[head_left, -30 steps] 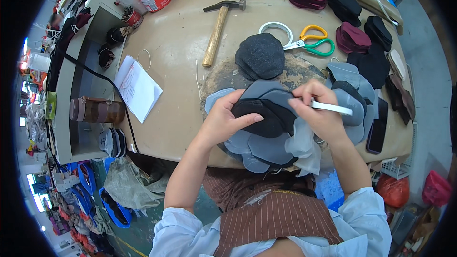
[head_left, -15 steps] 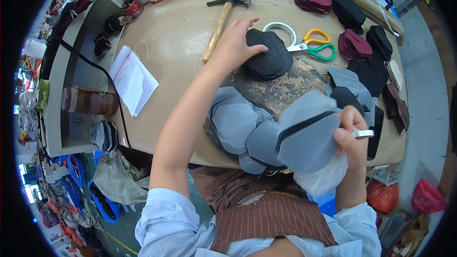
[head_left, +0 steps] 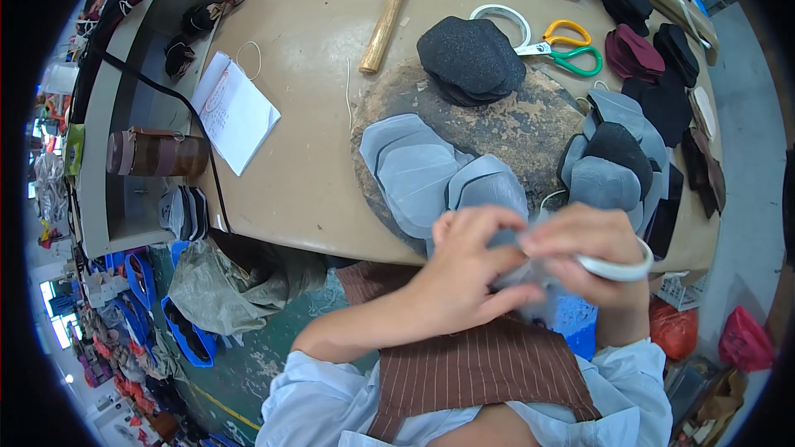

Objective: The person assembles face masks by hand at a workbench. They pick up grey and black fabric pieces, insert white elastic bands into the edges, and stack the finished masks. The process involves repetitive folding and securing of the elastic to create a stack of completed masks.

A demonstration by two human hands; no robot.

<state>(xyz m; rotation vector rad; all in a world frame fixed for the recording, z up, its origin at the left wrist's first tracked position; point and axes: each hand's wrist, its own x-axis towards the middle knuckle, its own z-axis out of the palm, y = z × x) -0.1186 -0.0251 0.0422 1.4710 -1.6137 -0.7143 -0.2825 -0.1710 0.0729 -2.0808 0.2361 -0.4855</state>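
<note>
My left hand (head_left: 468,269) is bent inward near the table's front edge, its fingers and thumb closed around a blurred, thin translucent film (head_left: 537,291). Fingertips of my right hand (head_left: 592,244) pinch at the same film from the right. A white tape roll (head_left: 621,266) is hooked in the right hand's fingers. Just beyond the hands, grey shaped pieces (head_left: 414,178) overlap on a worn round block (head_left: 546,132). A stack of black shaped pieces (head_left: 472,58) sits at the block's far side. More grey pieces (head_left: 609,182) lie to the right, with a black one among them.
Scissors (head_left: 571,50) with orange and green handles lie beside another white tape roll (head_left: 505,16). A hammer (head_left: 389,21) rests farther left. Maroon pieces (head_left: 633,54) and black pieces are stacked at right. A notepad (head_left: 236,116) and brown bottle (head_left: 161,156) are at left.
My left hand has left the black stack and come down to meet the right hand. The grey piece raised in my right hand no longer shows clearly. The view has shifted slightly.
</note>
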